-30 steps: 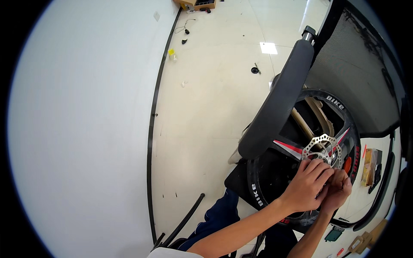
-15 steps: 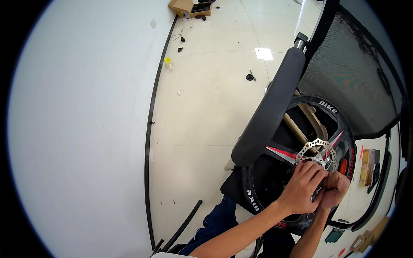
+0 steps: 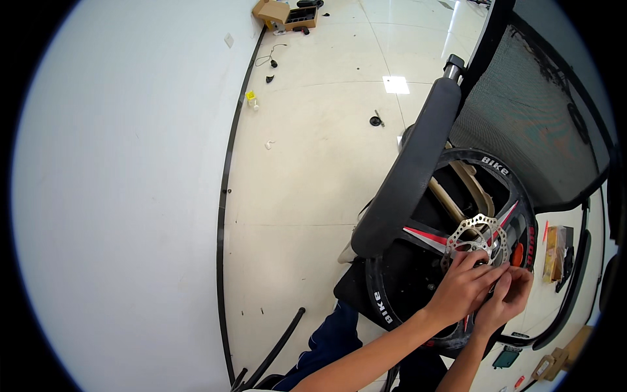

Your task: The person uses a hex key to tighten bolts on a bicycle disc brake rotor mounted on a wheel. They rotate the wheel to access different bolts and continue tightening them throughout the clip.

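A black bicycle wheel (image 3: 424, 234) with red and white spokes lies on the dark seat of an office chair. At its hub sits a silver perforated brake disc (image 3: 464, 228). My left hand (image 3: 459, 289) reaches over the disc's near side, fingers curled together at the hub. Close beside it, my right hand (image 3: 507, 299) has its thumb and fingertips pinched near the hub's right side. Whatever small part lies between the fingers is hidden. A tan metal fork-like piece (image 3: 480, 185) shows beneath the wheel.
The chair's padded armrest (image 3: 408, 176) rises left of the wheel, and its mesh back (image 3: 522, 111) stands beyond. A small round black part (image 3: 375, 121) lies on the floor. An open cardboard box (image 3: 271, 11) is far off by the white wall (image 3: 130, 183). More boxes (image 3: 552, 362) lie lower right.
My right hand has opened from a tighter curl into a pinch with straighter fingers. The left hand stays at the hub, its fingers shifted slightly. The view has moved a little.
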`<state>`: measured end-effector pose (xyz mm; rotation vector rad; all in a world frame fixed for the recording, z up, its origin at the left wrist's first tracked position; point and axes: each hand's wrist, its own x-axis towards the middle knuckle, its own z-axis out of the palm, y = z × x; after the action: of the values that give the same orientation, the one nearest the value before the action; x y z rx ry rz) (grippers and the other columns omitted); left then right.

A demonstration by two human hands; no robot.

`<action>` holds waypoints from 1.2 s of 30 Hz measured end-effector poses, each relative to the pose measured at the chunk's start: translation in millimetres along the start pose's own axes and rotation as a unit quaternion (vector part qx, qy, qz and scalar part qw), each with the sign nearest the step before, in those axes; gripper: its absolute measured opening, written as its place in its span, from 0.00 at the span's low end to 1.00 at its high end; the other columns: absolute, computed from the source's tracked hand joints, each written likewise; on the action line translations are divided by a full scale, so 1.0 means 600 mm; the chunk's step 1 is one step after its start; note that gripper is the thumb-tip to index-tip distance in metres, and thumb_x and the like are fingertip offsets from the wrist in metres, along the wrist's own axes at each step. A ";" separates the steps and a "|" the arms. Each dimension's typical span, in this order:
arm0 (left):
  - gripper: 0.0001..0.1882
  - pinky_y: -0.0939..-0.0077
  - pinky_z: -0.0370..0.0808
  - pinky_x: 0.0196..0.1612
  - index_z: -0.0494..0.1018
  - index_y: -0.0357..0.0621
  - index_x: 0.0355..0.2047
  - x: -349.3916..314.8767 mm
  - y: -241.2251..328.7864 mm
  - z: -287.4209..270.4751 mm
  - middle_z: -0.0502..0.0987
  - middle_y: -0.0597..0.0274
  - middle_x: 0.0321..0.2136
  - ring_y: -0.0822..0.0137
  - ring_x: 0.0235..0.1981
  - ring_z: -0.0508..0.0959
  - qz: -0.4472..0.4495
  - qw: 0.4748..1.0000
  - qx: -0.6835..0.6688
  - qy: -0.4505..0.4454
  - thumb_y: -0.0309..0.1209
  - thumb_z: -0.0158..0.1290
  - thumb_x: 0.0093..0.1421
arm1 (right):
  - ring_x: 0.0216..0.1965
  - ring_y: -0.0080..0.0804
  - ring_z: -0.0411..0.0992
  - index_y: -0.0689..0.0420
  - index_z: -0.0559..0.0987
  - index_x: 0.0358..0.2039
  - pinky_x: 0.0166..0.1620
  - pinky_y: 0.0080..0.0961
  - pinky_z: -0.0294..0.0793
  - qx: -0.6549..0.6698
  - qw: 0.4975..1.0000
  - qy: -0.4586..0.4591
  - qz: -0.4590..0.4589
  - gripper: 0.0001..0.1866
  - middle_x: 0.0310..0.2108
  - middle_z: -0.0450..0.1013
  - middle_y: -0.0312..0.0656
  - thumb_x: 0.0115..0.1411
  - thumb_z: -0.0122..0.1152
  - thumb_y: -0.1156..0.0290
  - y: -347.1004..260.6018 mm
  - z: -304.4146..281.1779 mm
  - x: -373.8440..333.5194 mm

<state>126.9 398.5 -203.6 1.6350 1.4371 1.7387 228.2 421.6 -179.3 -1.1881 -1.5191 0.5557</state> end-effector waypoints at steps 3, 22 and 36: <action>0.22 0.60 0.69 0.54 0.81 0.39 0.49 -0.002 0.000 0.002 0.82 0.61 0.37 0.57 0.50 0.75 -0.012 1.000 -0.010 0.007 0.27 0.61 0.51 | 0.38 0.29 0.69 0.67 0.71 0.37 0.47 0.26 0.72 -0.033 0.999 0.027 -0.011 0.08 0.36 0.72 0.43 0.63 0.62 0.79 -0.004 -0.002 -0.020; 0.16 0.63 0.72 0.51 0.83 0.37 0.43 0.000 0.015 0.017 0.82 0.62 0.40 0.57 0.47 0.75 -0.019 0.999 0.042 0.018 0.29 0.60 0.53 | 0.40 0.32 0.82 0.72 0.83 0.45 0.49 0.26 0.80 -0.160 0.985 0.063 -0.015 0.11 0.42 0.83 0.51 0.65 0.65 0.78 -0.046 -0.011 -0.030; 0.18 0.66 0.75 0.45 0.81 0.32 0.44 0.000 0.015 0.024 0.78 0.56 0.35 0.58 0.42 0.75 -0.023 0.997 0.014 0.066 0.28 0.59 0.54 | 0.46 0.39 0.81 0.78 0.76 0.54 0.53 0.30 0.79 -0.086 0.985 0.128 0.080 0.17 0.47 0.81 0.56 0.67 0.53 0.84 -0.064 0.050 -0.043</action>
<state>142.9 400.9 -199.0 1.5139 1.5524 1.8375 183.7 390.7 -168.5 -1.4650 -1.2790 0.3637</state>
